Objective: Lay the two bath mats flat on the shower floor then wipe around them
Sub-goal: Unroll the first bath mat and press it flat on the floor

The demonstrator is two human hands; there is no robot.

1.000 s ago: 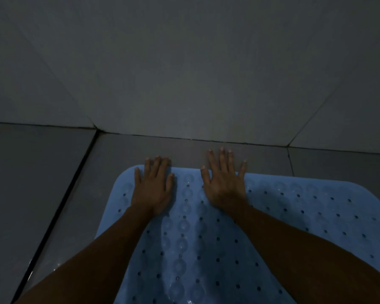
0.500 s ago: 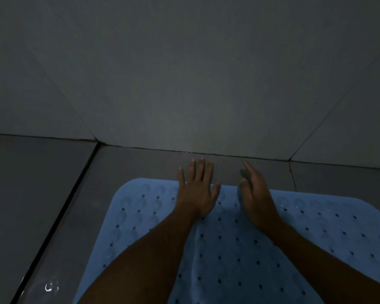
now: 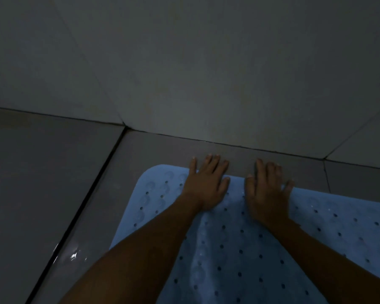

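Pressing hands (image 3: 237, 189) have shifted right along the blue mat (image 3: 261, 249).

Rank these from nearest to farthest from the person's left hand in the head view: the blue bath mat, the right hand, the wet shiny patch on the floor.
1. blue bath mat: directly under the left hand.
2. right hand: just beside it, also on the mat.
3. wet shiny patch: far off, lower left on the floor tile.

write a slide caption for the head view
Both hands, left and right, press a perforated blue rubber bath mat flat on grey floor tiles.
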